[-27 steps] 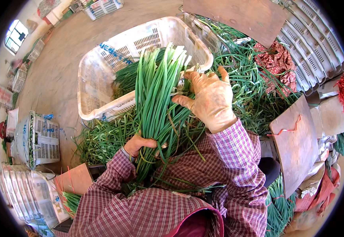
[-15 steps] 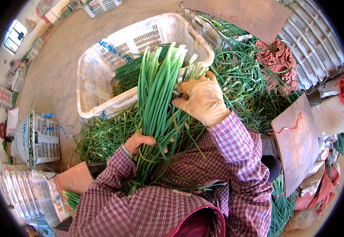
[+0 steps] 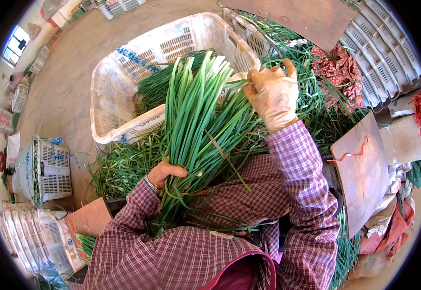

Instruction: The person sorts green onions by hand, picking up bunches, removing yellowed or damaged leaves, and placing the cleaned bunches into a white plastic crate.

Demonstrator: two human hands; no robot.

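Note:
My left hand, bare with a band at the wrist, is closed round the lower part of a big bunch of garlic chives. The bunch leans over my lap, pale cut ends up, its leaves fanned to the right. My right hand, in a pale thin glove, is at the bunch's upper right. Its thumb and a finger pinch a few chive stems, while another finger points up. Behind the bunch stands a white plastic crate with more chives inside.
Loose chive leaves are heaped round the crate and to its right. A red patterned cloth lies on the heap. Boards stand at the right, near stacked white crates. Another crate stands at the left.
My right hand has moved right and away from the bunch's middle, pulling a few stems outward. The bunch has spread wider to the right. My left hand keeps its grip.

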